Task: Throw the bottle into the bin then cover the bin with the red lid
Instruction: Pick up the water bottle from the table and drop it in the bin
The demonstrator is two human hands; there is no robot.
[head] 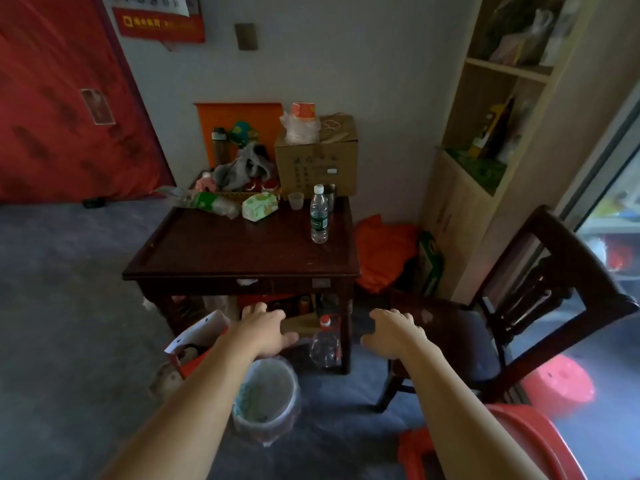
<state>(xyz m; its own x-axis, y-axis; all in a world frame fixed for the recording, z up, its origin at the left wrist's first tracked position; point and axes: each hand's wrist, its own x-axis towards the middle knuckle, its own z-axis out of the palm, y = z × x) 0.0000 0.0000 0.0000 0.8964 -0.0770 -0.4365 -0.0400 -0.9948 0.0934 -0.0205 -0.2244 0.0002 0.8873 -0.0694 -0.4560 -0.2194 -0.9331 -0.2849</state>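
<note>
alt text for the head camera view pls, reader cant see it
Two bare, empty hands, left hand and right hand, reach toward a red-capped bottle on the floor beside a lined bin, before a cluttered dark wooden table.

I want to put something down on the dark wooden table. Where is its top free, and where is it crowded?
The table is bare across its front half, from the near rim back to the upright water bottle. The back is crowded: cardboard box, tissue pack, plastic cup, and a pile of bags and clothes.
</note>
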